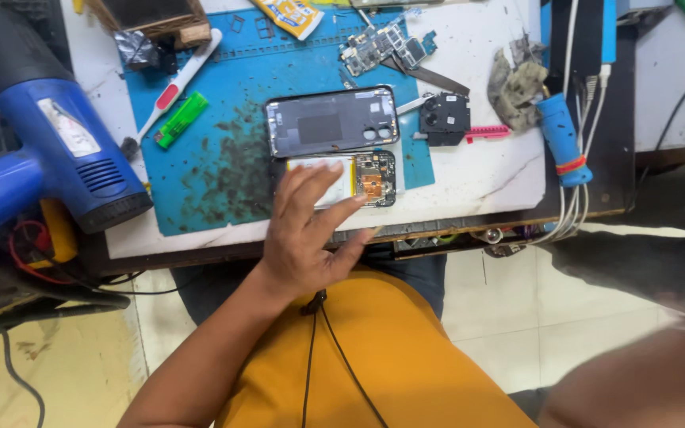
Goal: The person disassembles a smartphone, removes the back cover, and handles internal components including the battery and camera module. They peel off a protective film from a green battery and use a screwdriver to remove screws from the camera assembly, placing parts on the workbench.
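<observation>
My left hand (307, 230) hovers with fingers spread, holding nothing — fingertips over the opened phone (342, 181) at the mat's (216, 150) near edge. The back cover (331, 120) lies just beyond it. My right hand is blurred — can't tell.

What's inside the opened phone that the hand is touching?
The opened phone shows a white battery and a circuit board with a copper-coloured patch at its right end. The left hand covers the phone's left part, so that stays hidden.
</observation>
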